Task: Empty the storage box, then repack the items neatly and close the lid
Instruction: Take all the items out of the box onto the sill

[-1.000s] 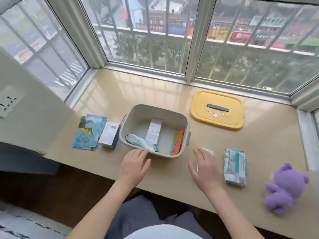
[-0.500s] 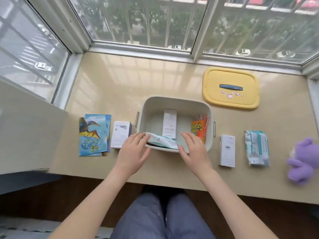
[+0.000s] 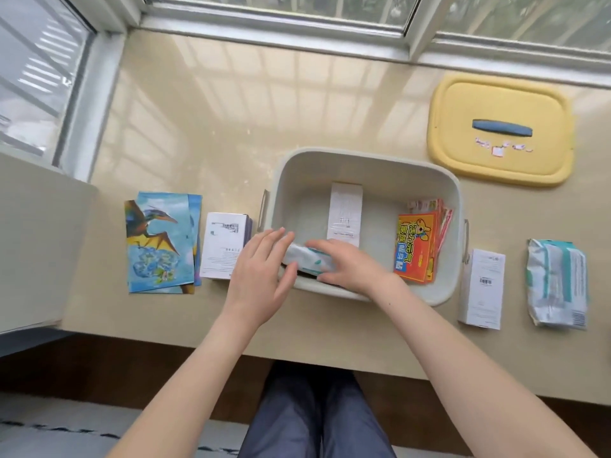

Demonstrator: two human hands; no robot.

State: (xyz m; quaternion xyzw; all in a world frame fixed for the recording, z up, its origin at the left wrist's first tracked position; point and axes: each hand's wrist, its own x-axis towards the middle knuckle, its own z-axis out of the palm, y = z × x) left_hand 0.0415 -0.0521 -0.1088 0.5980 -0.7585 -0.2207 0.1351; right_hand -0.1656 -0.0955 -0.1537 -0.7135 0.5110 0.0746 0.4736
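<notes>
Both hands have moved onto the pack (image 3: 307, 259) in the near-left corner of the box (image 3: 363, 157): right hand (image 3: 350, 269) grips it, left hand (image 3: 261, 276) lies flat-fingered against its end. Likely lifting it out; emptying unfinished.

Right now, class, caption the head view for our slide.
Left hand touching and right hand gripping a white-and-teal pack in the open storage box, yellow lid lying aside.

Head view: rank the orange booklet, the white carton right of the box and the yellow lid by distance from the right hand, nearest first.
From the right hand:
1. Orange booklet, inside the box, right side.
2. White carton, outside its right wall.
3. Yellow lid, back right.
</notes>
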